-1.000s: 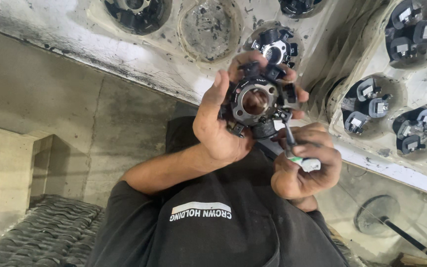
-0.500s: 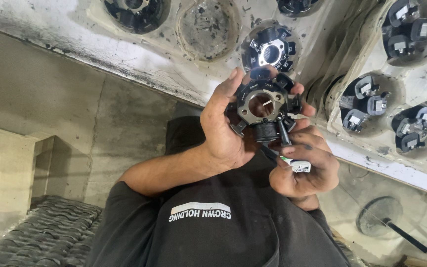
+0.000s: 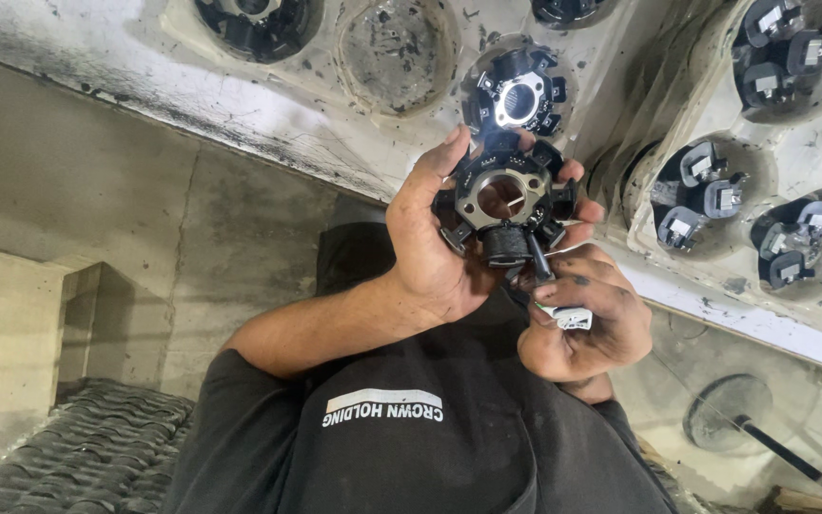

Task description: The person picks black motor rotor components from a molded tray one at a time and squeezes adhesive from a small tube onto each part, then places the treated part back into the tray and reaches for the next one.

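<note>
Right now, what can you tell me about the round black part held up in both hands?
The round part is a dark ring of stubby black blocks set around a grey metal hub with an open central bore. It is held face-on to the camera. The left hand wraps its left edge, with fingertips showing at its right side. A black cable drops from its lower edge to a white plug, gripped in the right hand. A grimy white moulded tray of similar parts lies behind.
</note>
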